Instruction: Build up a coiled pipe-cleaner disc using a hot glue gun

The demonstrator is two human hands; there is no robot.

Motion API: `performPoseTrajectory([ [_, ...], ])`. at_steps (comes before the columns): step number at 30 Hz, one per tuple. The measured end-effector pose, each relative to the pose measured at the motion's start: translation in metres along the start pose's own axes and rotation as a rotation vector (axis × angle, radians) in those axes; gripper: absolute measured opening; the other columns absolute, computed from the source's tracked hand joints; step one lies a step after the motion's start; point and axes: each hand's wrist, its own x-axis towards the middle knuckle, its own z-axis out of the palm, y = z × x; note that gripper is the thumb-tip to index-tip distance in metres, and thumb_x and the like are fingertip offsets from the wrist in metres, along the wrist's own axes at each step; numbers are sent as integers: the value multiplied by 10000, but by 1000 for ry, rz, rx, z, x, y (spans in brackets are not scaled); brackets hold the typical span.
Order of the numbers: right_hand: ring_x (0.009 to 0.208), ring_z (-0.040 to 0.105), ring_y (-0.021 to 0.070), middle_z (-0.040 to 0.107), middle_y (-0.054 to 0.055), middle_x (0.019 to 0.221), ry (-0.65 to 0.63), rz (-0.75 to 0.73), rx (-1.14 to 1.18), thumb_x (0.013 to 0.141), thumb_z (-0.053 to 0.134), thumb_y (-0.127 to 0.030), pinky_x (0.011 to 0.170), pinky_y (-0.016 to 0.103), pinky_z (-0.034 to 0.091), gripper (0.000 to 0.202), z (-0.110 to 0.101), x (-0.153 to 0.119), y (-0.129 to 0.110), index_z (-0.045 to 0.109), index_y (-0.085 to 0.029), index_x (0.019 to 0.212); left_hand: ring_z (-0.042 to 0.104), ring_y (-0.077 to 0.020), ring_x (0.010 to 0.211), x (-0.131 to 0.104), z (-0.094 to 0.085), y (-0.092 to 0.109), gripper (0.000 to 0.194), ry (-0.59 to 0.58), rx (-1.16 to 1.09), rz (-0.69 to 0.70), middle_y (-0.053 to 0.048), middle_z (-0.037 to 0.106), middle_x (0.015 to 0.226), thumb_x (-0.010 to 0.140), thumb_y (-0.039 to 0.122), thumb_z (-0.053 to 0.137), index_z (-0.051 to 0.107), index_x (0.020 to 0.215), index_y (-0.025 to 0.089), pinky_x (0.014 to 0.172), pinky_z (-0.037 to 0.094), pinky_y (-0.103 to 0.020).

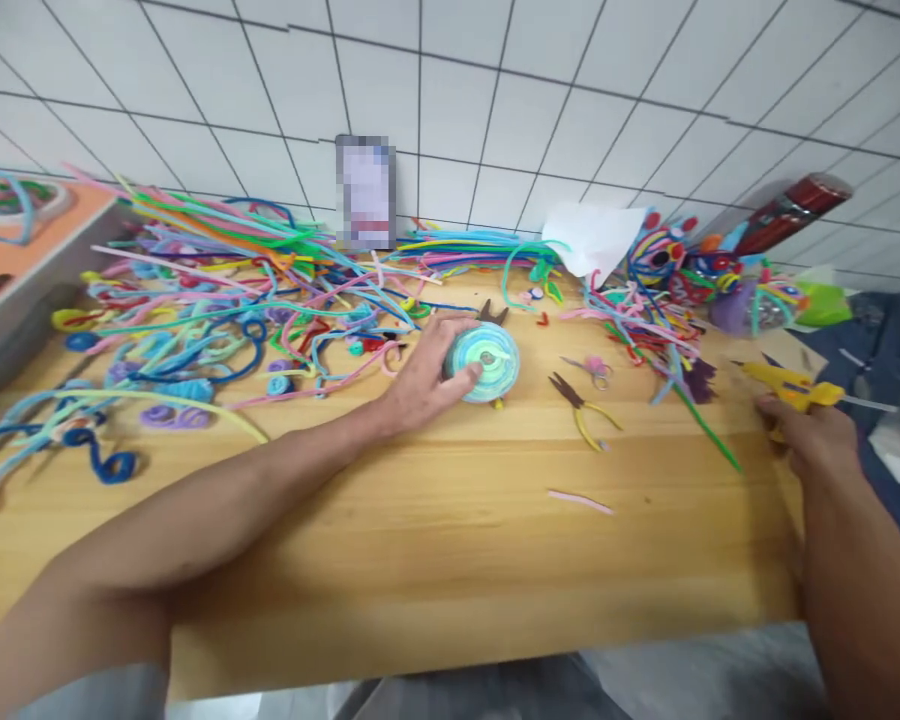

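Coil (501, 347) partly hides left fingers (462, 384) pinching it; right fingers (775, 408) clasp glue gun (793, 386).

A round blue and pale-green coil (493, 352) faces up in the left hand (426, 378); a yellow glue gun (793, 388), nozzle pointing left, is held in the right hand (821, 440) by the table (450, 560) edge.
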Motion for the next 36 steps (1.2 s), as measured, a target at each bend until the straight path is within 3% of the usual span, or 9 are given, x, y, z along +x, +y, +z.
performPoseTrajectory([
  [4,638,624,260,656,72,731,-18,71,88,717,831,-454,666,508,497,292,2,-18,-31,603,-281,655,557,-291,1430,-4,4,6,447,26,-4,-9,-168,589,1490,1070,423,550,476,1456,208,1225,461,-495],
  [7,754,705,262,777,131,1037,-255,-78,301,686,857,-456,825,510,568,267,-4,-53,-75,727,-266,822,545,-298,1464,-5,6,9,355,43,25,-25,-167,578,1535,1064,358,546,511,1391,223,1237,451,-524],
  [10,751,699,258,804,122,1051,-533,-210,324,691,906,-523,765,477,601,348,-11,-94,-128,779,-285,910,530,-300,1491,-5,6,9,297,41,61,-19,-165,567,1562,1067,326,539,545,1350,234,1248,441,-551],
  [13,851,725,274,798,87,933,-780,-320,379,705,912,-615,776,426,621,403,-9,-122,-175,789,-282,895,518,-305,1503,-4,6,9,404,46,57,24,-184,558,1562,1071,337,546,504,1456,225,1253,440,-558],
  [16,915,732,264,795,73,910,-866,-368,378,742,889,-644,783,377,619,422,6,-134,-205,777,-253,854,498,-325,1517,-4,6,10,492,28,59,48,-192,536,1578,1067,375,566,465,1528,235,1269,415,-583],
  [19,741,670,184,804,58,977,-897,-342,483,780,867,-616,680,328,571,422,28,-138,-215,771,-240,946,491,-352,1520,-5,7,10,508,12,78,43,-191,519,1590,1043,437,616,492,1502,259,1269,400,-619],
  [23,680,624,161,801,41,1016,-973,-267,592,794,860,-600,664,331,544,398,50,-146,-210,760,-264,983,420,-397,1578,-5,6,8,742,-3,-24,112,-230,465,1625,985,565,666,367,1578,233,1289,369,-660],
  [29,646,602,147,796,19,1015,-1005,-163,724,781,895,-553,652,318,511,364,58,-154,-202,751,-289,986,385,-343,1626,-6,2,9,374,-38,-130,84,-218,465,1657,1121,418,426,459,1439,223,1305,357,-640],
  [36,665,589,125,760,15,971,-845,-178,657,774,874,-536,649,293,446,380,67,-135,-195,730,-245,972,536,-297,1499,-4,5,13,335,-11,51,139,-177,601,1540,1103,392,562,545,1397,231,1240,439,-532],
])
